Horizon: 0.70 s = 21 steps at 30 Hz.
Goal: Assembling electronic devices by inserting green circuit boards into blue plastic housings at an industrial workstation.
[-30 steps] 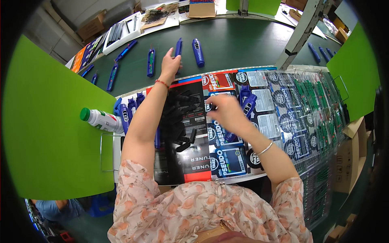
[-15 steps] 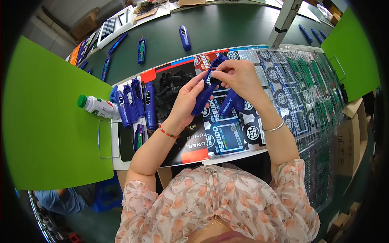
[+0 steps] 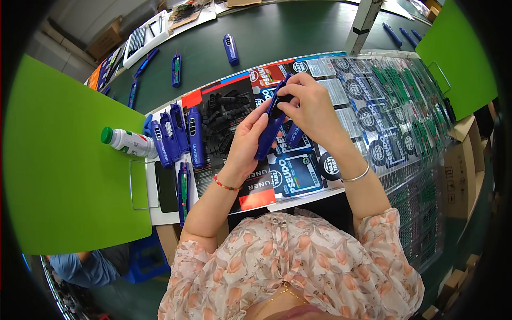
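Note:
My left hand (image 3: 249,140) is closed around a long blue plastic casing half (image 3: 269,136), held tilted with its far end up and to the right. The fingers of my right hand (image 3: 310,110) are pinched together at the casing's hollow upper part; whatever they grip is hidden. Under my right hand, another blue casing piece (image 3: 293,137) lies on the printed sheets. Small black parts (image 3: 221,114) are heaped left of my left hand. Several blue casings (image 3: 196,140) stand in a row further left, and one with a green circuit board (image 3: 184,192) lies by my left forearm.
A white bottle with a green cap (image 3: 128,142) leans beside a bright green panel (image 3: 69,160) on the left. Green circuit boards in clear trays (image 3: 416,106) cover the right side. A metal post (image 3: 364,26) rises at the back. More blue casings (image 3: 230,49) lie beyond.
The held casing has tipped a little steeper, with my right fingers still at its upper part. The head view has shifted slightly, and more of the circuit-board casing by my left forearm shows.

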Each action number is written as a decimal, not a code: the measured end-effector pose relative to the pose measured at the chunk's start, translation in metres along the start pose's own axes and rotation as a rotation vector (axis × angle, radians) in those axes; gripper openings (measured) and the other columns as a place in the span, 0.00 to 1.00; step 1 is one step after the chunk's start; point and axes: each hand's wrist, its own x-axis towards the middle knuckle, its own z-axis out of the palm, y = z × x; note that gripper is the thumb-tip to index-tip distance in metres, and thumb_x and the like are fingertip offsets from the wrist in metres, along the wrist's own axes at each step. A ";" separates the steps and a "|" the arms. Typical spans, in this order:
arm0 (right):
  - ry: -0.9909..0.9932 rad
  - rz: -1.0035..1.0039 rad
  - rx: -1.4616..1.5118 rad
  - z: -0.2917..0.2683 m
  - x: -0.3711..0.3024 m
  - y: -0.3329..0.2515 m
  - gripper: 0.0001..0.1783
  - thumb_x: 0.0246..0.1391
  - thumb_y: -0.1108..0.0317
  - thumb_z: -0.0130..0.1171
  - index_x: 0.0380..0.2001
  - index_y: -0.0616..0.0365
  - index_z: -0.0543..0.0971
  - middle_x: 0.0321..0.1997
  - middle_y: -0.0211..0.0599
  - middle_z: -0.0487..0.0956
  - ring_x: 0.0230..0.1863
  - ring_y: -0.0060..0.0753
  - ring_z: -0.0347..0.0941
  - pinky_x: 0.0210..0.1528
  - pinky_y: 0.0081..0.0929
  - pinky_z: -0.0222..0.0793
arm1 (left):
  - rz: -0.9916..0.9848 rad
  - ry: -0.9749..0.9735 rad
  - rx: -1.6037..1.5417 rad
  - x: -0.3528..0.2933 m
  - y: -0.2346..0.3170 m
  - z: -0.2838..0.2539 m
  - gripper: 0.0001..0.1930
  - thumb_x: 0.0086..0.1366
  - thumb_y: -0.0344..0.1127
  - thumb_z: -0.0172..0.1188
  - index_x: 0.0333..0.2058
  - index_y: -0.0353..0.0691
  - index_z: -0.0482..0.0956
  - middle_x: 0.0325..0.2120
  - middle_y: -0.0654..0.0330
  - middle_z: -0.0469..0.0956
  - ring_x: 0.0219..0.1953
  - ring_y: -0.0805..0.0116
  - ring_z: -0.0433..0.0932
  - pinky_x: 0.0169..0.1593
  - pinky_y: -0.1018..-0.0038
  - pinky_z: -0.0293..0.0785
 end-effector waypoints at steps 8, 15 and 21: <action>0.149 0.116 -0.167 0.008 -0.015 -0.003 0.28 0.38 0.72 0.69 0.45 0.49 0.70 0.45 0.40 0.67 0.40 0.50 0.76 0.39 0.42 0.75 | 0.025 -0.026 -0.055 -0.004 -0.021 -0.002 0.23 0.73 0.38 0.48 0.65 0.44 0.63 0.41 0.58 0.77 0.34 0.72 0.78 0.30 0.77 0.75; 0.213 0.146 -0.039 -0.049 -0.015 0.041 0.14 0.46 0.68 0.62 0.38 0.58 0.81 0.35 0.47 0.80 0.38 0.50 0.78 0.43 0.41 0.73 | 0.001 -0.082 -0.169 -0.003 -0.022 -0.003 0.24 0.74 0.37 0.47 0.66 0.42 0.61 0.47 0.48 0.77 0.33 0.70 0.78 0.30 0.77 0.77; 0.274 0.495 -0.796 -0.194 -0.020 0.240 0.07 0.50 0.67 0.60 0.28 0.55 0.84 0.35 0.49 0.82 0.39 0.51 0.80 0.43 0.40 0.76 | -0.014 -0.069 -0.169 0.003 -0.027 -0.001 0.24 0.73 0.37 0.47 0.66 0.41 0.60 0.48 0.47 0.77 0.34 0.71 0.77 0.30 0.77 0.76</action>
